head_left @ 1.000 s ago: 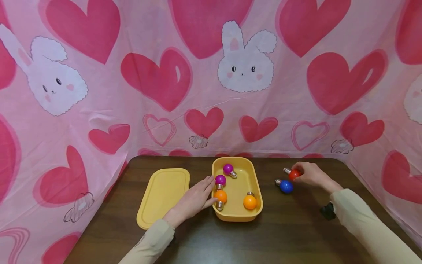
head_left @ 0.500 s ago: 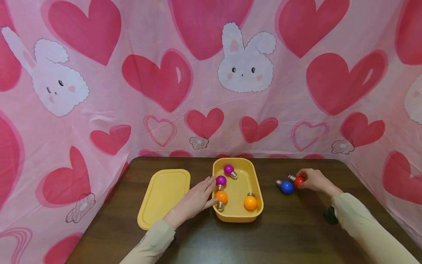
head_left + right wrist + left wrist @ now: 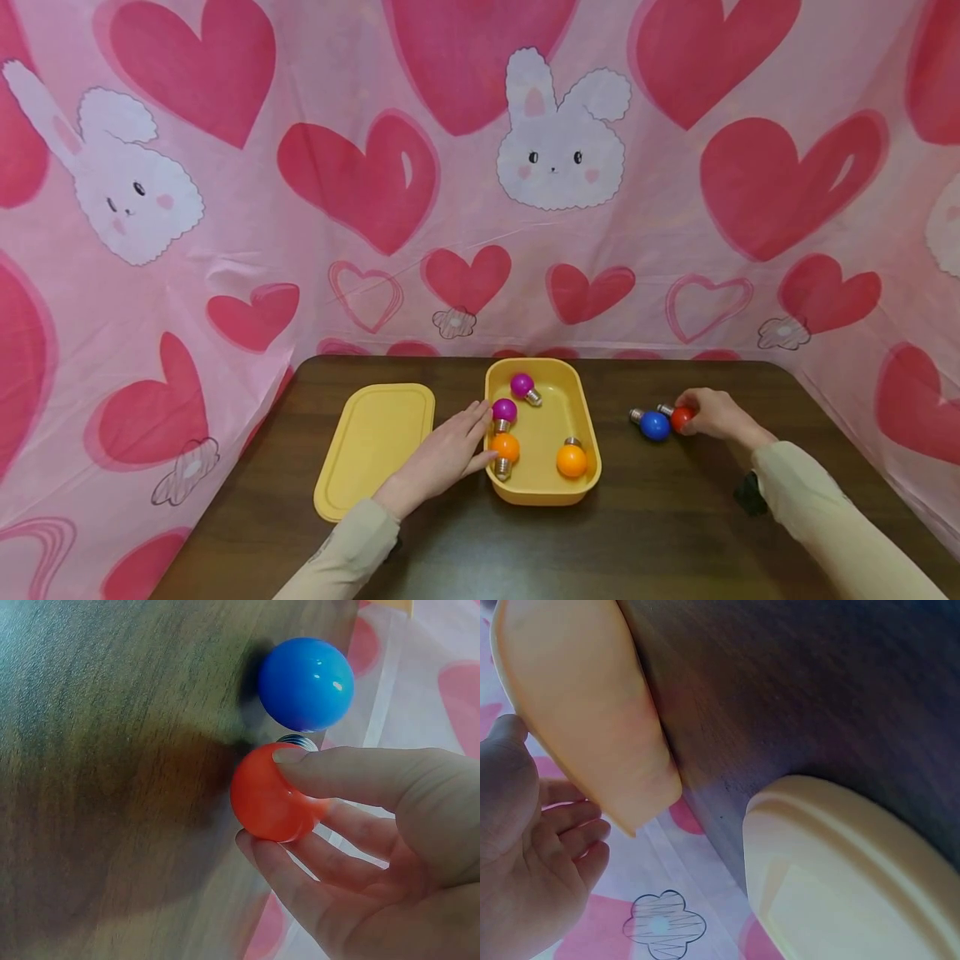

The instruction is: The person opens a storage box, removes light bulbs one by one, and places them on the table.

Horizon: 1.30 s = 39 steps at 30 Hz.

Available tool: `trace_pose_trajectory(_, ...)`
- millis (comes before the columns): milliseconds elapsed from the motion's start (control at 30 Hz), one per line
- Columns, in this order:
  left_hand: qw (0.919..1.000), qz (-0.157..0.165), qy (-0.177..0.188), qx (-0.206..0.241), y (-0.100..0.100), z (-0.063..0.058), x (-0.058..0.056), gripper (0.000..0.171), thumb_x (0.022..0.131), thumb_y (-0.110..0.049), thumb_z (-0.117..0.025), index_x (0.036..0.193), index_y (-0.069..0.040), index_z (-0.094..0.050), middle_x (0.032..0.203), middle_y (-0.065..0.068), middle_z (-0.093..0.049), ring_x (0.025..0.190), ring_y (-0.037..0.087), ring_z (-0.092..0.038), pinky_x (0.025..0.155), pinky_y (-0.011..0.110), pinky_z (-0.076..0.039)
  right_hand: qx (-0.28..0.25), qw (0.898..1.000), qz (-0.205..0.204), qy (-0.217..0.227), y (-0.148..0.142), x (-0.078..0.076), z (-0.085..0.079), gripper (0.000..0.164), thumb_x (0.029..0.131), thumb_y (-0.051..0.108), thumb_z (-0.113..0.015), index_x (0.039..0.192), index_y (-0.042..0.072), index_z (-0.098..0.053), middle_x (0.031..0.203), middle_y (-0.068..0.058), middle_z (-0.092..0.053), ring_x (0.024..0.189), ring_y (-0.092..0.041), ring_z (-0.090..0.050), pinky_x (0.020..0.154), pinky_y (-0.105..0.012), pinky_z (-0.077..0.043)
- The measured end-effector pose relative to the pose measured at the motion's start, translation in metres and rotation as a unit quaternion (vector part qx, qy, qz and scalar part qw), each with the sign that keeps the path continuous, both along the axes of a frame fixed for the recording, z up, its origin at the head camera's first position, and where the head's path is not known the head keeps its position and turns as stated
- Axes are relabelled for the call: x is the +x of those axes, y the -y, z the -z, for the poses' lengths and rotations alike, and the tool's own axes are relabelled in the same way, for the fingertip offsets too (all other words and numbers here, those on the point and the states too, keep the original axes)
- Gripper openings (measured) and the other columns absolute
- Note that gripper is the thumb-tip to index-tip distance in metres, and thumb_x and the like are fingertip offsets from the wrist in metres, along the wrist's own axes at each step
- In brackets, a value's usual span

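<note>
My right hand holds a red light bulb between thumb and fingers at the right of the table. Close beside it lies a blue light bulb, its metal screw base pointing left like the red one's. My left hand rests at the left rim of a yellow box, fingers nearly straight along the edge; the left wrist view shows them at the rim from outside. Inside the box are two purple bulbs, one at the back, and two orange bulbs, one at the front right.
A yellow lid lies flat on the dark wooden table, left of the box and partly behind my left hand. A pink cloth with hearts and rabbits hangs behind the table and along its sides.
My right hand has brought the red bulb from behind the blue one toward me and slightly right, down beside it. The left hand stays at the box rim.
</note>
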<state>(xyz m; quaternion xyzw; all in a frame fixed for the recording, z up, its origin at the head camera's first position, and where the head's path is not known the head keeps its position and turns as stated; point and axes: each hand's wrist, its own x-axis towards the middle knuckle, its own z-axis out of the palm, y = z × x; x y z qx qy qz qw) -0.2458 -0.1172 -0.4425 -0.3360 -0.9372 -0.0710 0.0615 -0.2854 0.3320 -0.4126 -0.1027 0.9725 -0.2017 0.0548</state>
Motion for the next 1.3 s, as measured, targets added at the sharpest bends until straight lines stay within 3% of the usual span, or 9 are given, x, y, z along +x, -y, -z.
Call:
trace_pose_trajectory(900,0.9999,0.002,0.011,0.005,-0.0013,0.0012,-0.0013,0.072,0.099,-0.053,-0.05,0.151,-0.005,-0.039,0.158,0.013,-0.04,0.147,0.03,-0.039,0.117,0.043,-0.04,-0.004,0.999,0.013,0.035,-0.0031,0.0027,0.003,0.044,0.077,0.011,-0.078,0.11,-0.011,-0.06,0.103,-0.028,-0.065,0.086,-0.033,-0.058,0.078,-0.048,-0.055)
trace_pose_trajectory(1133,1.0,-0.006,0.007,0.002,0.0003,-0.0036,-0.0038,0.073,0.098,-0.052,-0.053,0.151,-0.004,-0.039,0.158,0.013,-0.041,0.147,0.029,-0.04,0.118,0.043,-0.039,-0.017,0.999,0.019,0.045,0.0019,0.0003,0.0016,0.052,0.08,0.014,-0.078,0.12,-0.012,-0.056,0.115,-0.034,-0.061,0.097,-0.041,-0.058,0.089,-0.057,-0.055)
trace_pose_trajectory(1300,0.9999,-0.003,0.014,0.003,-0.0003,-0.0024,-0.0049,0.073,0.098,-0.052,-0.053,0.152,-0.005,-0.038,0.158,0.013,-0.04,0.147,0.029,-0.039,0.117,0.044,-0.039,-0.01,0.999,0.016,0.041,0.0008,0.0014,0.0027,0.051,0.08,0.016,-0.078,0.118,-0.011,-0.057,0.116,-0.034,-0.061,0.099,-0.043,-0.058,0.09,-0.059,-0.053)
